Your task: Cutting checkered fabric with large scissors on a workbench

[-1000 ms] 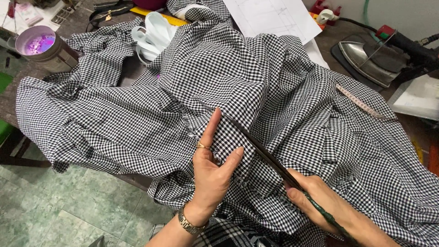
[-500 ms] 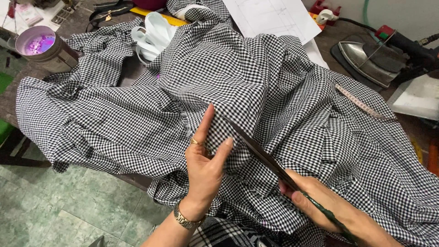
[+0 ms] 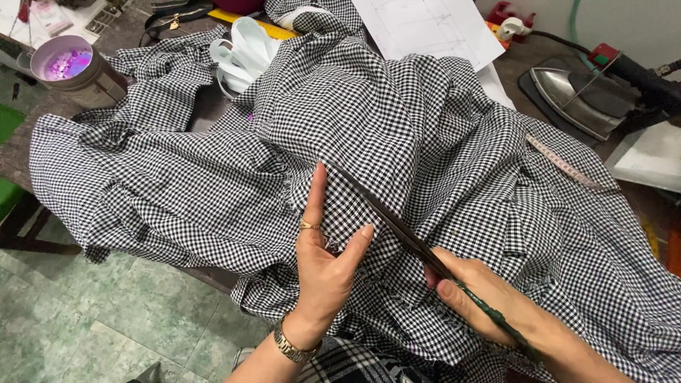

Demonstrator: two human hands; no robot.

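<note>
Head view: right hand [image 3: 474, 292] grips scissors [image 3: 397, 225]; left hand [image 3: 323, 255] flat on checked fabric [image 3: 397, 128].

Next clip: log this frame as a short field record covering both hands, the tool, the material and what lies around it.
left hand: left hand flat on the checked fabric, forefinger stretched out, ring and wristwatch on
right hand: right hand closed round the scissors
tool: long dark blades lying on the cloth beside the left hand, pointing away from the person
material: black-and-white checked fabric heaped over the table
surroundings: iron far right, measuring tape, paper pattern, white strip roll, purple-lined tub
</note>
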